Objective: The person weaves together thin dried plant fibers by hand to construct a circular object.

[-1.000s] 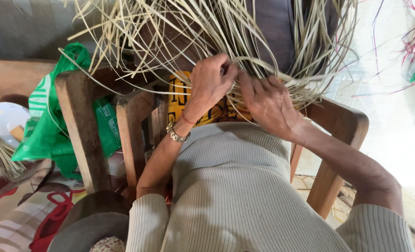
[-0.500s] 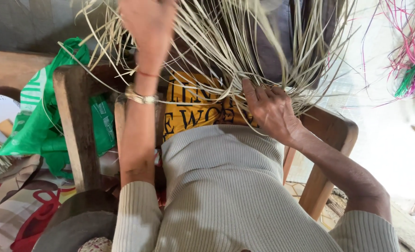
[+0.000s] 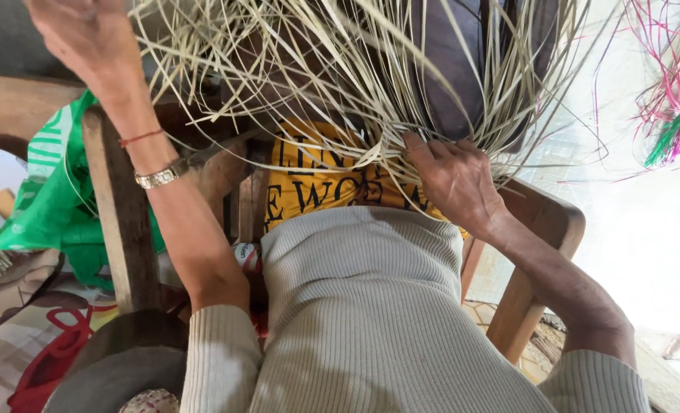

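— Where are your hands?

— My right hand (image 3: 454, 180) presses flat, fingers spread, on pale straw strips (image 3: 340, 84) fanning above my lap. My left hand (image 3: 84, 34) is raised at the top edge; its grip I cannot tell.

— What's around?

— A wooden chair (image 3: 535, 268) frame crosses below; a green bag (image 3: 45, 206) hangs left, pink strands (image 3: 665, 84) right.

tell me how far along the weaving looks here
Done: only a small woven patch of pale straw strips shows where they cross, under the right hand. In hand: the right hand presses on that crossing, while the left hand is raised high at the frame's top edge; whether it holds a strand is unclear. Left: most strips fan out loose and unwoven, so the work looks early.
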